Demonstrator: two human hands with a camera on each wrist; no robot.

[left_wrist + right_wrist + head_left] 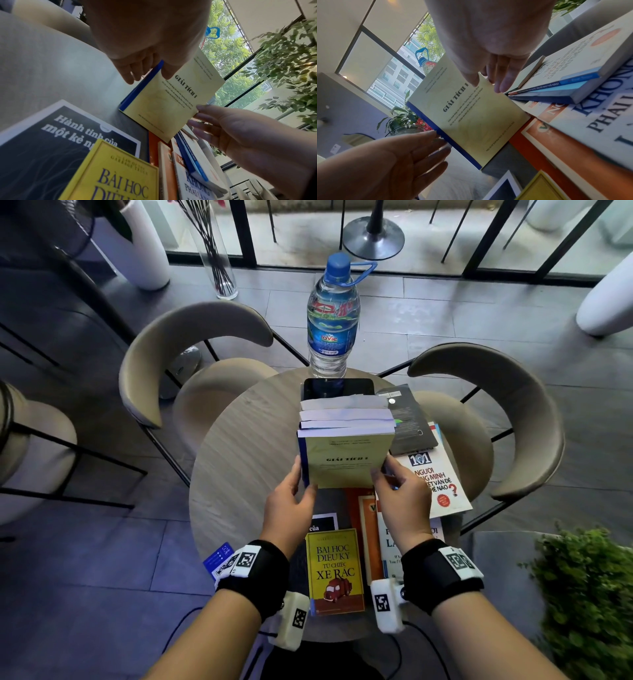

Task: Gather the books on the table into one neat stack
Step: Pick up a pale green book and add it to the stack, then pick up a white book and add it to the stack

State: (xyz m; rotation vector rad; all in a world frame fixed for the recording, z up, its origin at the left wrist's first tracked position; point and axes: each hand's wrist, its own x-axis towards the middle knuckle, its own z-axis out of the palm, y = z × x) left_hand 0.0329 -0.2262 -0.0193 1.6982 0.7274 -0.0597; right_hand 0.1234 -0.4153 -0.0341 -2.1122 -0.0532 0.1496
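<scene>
A: Where are the hands?

B: Both are at the pale yellow book (346, 462) with the blue spine. It is the top of a small stack (346, 419) in the middle of the round table (239, 446). The left hand (291, 501) is at the spine side; the thumb lies on the cover and the fingers (127, 73) are straight along the edge. The right hand (400, 494) is at the opposite edge, fingers (503, 79) also almost straight. No finger is curled around the book, so both hands look open and only touch it.

A: And the other books?

B: They lie loose on the near part of the table. There is a yellow book (335, 571) with a red car, on top of a black book (51, 142) with a white border. To the right are an orange book (368, 539) and a white book (590, 121) under the right wrist. Further right is a white book with a red question mark (442, 484), partly under a black box (407, 419).

A: Anything behind the stack?

B: A dark tablet (337, 387) touches the far side of the stack, and a water bottle (332, 316) stands at the far edge. A blue card (219, 559) is at the near left edge.
</scene>
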